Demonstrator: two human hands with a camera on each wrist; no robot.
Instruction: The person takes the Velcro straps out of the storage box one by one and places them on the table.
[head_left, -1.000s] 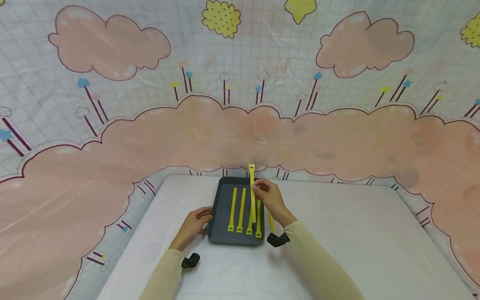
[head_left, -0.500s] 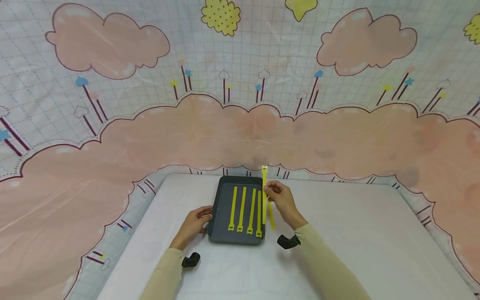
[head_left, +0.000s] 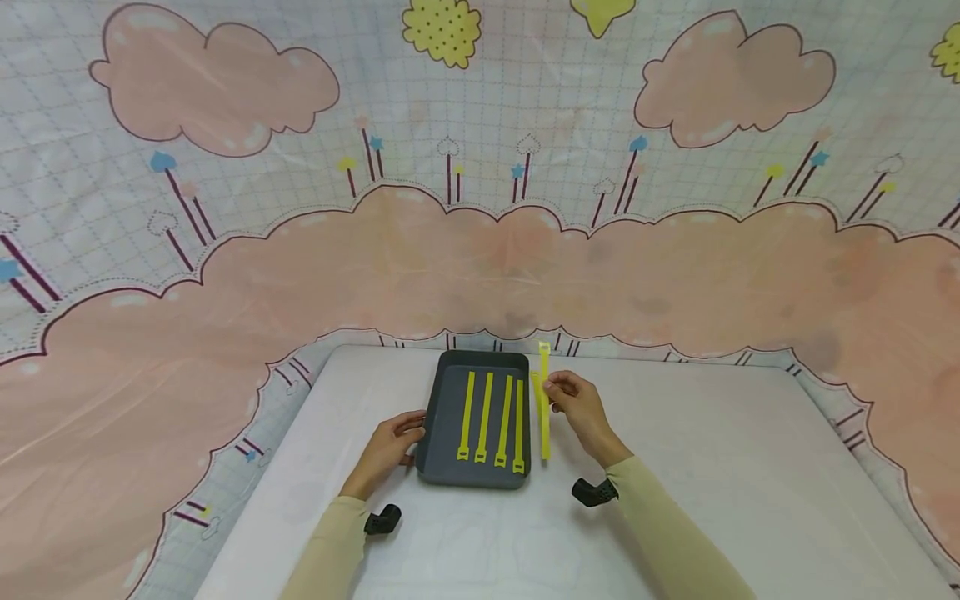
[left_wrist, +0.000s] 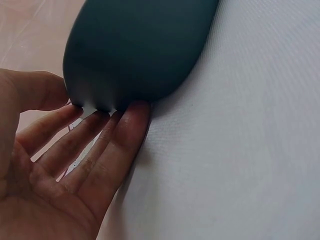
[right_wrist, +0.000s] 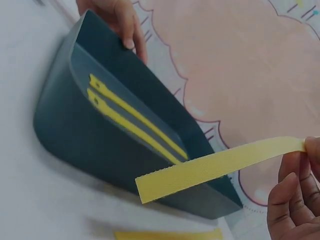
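My right hand (head_left: 588, 417) pinches a yellow hook-and-loop cable tie (head_left: 545, 429) between thumb and fingers, just right of the dark grey tray (head_left: 447, 421). Its slotted head points up and away; in the right wrist view the tie's (right_wrist: 200, 169) plain end sticks out toward the tray. Several similar yellow ties (head_left: 487, 417) lie side by side in the tray, slotted ends nearest me. One more yellow tie (right_wrist: 167, 234) lies on the table along the tray's right side, partly hidden behind the held one in the head view. Fingers of my left hand (left_wrist: 75, 165) touch the tray's left wall.
The tray stands on a white-covered table (head_left: 712, 467) near its back edge. Behind the table hangs a cloth (head_left: 600, 283) printed with pink clouds. A black wrist camera (head_left: 595, 492) sits below each hand.
My right hand has carried the held tie rightward from above the tray to beyond its right wall, and slightly lower. The left hand and the tray stay put.
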